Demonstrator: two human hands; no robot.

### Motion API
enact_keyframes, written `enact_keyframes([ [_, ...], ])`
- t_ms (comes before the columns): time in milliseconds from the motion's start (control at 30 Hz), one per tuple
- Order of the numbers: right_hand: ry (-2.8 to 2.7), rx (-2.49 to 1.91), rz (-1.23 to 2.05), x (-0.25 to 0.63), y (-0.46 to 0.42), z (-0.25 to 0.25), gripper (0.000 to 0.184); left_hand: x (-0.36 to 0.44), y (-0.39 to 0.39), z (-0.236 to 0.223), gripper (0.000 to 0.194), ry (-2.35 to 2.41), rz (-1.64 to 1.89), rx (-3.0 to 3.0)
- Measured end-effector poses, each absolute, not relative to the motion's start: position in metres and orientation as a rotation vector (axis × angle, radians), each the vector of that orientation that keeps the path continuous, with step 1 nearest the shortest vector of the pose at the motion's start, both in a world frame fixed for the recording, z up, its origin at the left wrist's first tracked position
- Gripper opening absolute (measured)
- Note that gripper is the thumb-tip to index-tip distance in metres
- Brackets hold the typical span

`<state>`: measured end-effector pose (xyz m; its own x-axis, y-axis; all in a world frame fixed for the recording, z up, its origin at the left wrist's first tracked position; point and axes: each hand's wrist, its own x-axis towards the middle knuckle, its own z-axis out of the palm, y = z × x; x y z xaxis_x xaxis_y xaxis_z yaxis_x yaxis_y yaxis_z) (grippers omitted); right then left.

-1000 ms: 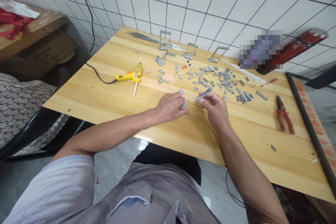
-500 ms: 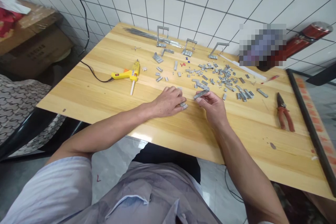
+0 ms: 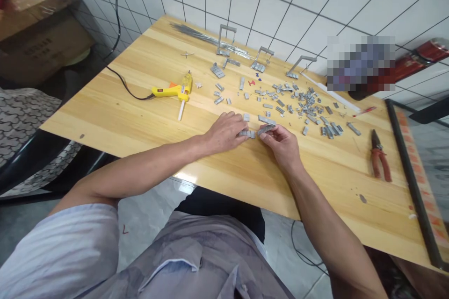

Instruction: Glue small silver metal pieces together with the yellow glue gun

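Observation:
My left hand (image 3: pixel 226 131) rests low over the table, fingers curled round a small grey segmented plate (image 3: pixel 249 134) whose right end sticks out. Close by on its right, my right hand (image 3: pixel 283 145) pinches a grey L-shaped bar (image 3: pixel 268 127) between thumb and fingers. The bar's near end is beside the plate; whether the two touch I cannot tell. A small grey block (image 3: pixel 246 117) lies just beyond my left fingertips.
Many loose grey pieces (image 3: pixel 308 103) lie scattered beyond my right hand. Three grey frames, one a tall frame (image 3: pixel 227 39), stand near the wall by thin rods (image 3: pixel 199 35). A corded yellow glue gun (image 3: pixel 175 91) lies left, red-handled pliers (image 3: pixel 379 156) right.
The grey plate in my left hand has turned and now lies flatter. My right hand has brought the L-shaped bar left, nearer the plate. The camera view has shifted slightly.

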<state>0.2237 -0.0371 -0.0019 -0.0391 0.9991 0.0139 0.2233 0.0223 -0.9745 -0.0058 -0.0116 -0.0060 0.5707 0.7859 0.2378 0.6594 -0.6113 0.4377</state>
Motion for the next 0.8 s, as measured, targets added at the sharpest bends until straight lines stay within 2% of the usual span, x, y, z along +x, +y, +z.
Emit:
enact_keyframes([
  [433,-1.644,-1.466,0.992,0.223,-0.028,0.011,0.020,-0.004,-0.012,-0.009,0.017,1.201,0.625,2.464],
  [567,-1.618,-1.455,0.927,0.228,-0.028,0.007,0.022,-0.002,-0.012,-0.007,0.024,1.207,0.610,2.473],
  [667,-1.500,-1.433,0.881,0.232,-0.026,0.002,0.025,-0.009,-0.014,0.008,0.034,1.197,0.597,2.505],
  [800,-1.418,-1.383,0.851,0.237,-0.027,-0.003,0.024,-0.049,-0.019,0.044,0.029,1.228,0.591,2.650],
])
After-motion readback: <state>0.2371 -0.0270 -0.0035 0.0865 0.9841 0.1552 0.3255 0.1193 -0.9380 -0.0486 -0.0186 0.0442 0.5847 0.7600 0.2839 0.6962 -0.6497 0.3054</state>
